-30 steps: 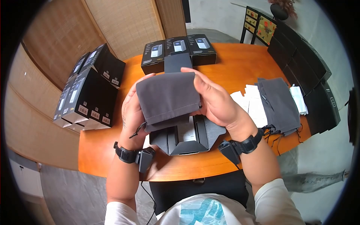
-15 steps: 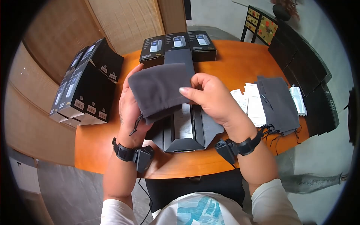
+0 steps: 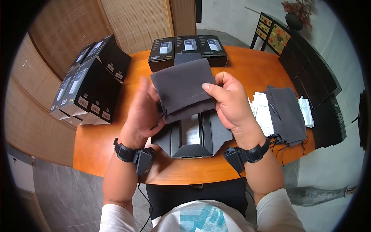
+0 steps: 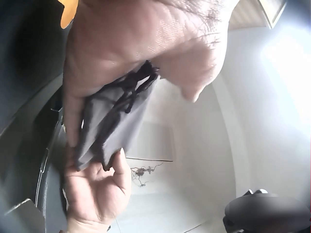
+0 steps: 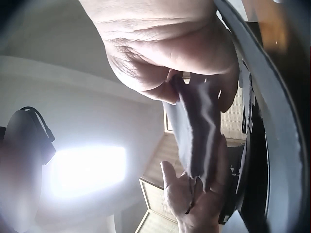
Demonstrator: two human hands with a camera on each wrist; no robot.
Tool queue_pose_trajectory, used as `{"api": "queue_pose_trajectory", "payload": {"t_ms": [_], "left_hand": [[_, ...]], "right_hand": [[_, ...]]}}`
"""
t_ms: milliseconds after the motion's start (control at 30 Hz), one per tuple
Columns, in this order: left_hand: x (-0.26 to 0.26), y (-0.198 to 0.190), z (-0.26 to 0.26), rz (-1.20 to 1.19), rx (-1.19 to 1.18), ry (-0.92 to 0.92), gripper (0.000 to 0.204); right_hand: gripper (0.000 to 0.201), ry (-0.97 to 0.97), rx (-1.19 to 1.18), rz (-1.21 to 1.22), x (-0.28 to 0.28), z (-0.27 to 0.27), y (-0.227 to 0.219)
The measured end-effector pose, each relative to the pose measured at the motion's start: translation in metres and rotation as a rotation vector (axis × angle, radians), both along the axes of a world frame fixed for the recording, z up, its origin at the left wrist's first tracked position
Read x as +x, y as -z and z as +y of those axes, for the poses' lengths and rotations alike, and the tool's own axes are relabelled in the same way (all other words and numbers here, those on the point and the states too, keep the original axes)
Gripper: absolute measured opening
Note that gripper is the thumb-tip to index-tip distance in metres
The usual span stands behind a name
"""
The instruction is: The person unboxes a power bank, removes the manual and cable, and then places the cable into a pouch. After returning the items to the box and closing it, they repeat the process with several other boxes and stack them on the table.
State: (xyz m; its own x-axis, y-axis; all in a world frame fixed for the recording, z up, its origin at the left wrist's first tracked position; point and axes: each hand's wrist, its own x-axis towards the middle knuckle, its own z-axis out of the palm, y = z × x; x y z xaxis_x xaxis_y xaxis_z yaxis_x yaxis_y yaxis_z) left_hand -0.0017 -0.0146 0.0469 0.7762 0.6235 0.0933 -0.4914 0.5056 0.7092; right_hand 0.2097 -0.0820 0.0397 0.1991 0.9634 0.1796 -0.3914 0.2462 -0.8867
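Observation:
A folded dark grey drawstring pouch (image 3: pixel 183 83) is held up over an open black box (image 3: pixel 191 151) in the head view. My right hand (image 3: pixel 233 101) pinches the pouch's right edge between thumb and fingers. Beside the pouch's left edge is my left hand (image 3: pixel 140 112), its fingers straight and its thumb raised. The pouch's black cord (image 4: pixel 130 92) hangs near the left palm in the left wrist view. Inside the box, below the pouch, lies a white printed sheet (image 3: pixel 191 133); the pouch hides the box's upper part.
Three black printed boxes (image 3: pixel 189 46) stand at the table's back, and more stacked ones (image 3: pixel 91 91) at the left. On the right are white papers (image 3: pixel 261 110), several grey pouches (image 3: pixel 289 116) and a white packet (image 3: pixel 306 112). Black boxes (image 3: pixel 328 120) line the right edge.
Both hands cupped the pouch at first. The right hand has shifted to pinch its right edge, the left fingers have loosened from it, and the pouch has moved slightly right.

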Motion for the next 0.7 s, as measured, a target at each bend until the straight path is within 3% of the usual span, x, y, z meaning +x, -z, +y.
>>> {"api": "queue_pose_trajectory", "payload": {"t_ms": [133,233,333,433,700], "left_hand": [[0.008,-0.001,-0.004,0.215,0.098,-0.233,0.041],[0.006,-0.003,-0.005,0.153,0.045,-0.248,0.042],[0.004,0.0,-0.003,0.047,-0.078,-0.129,0.047],[-0.007,0.003,0.0,-0.073,0.004,0.083,0.053],[-0.011,-0.007,0.001,0.278,0.163,-0.153,0.058]], "right_hand": [[0.014,-0.116,-0.134,0.069,0.0,-0.005,-0.007],[0.013,-0.157,-0.257,0.084,0.0,-0.01,-0.014],[0.012,-0.238,-0.264,0.092,-0.001,-0.012,-0.022],[0.011,-0.172,-0.12,0.036,0.006,-0.003,-0.004],[0.013,-0.258,-0.168,0.116,0.004,-0.009,-0.02]]}}
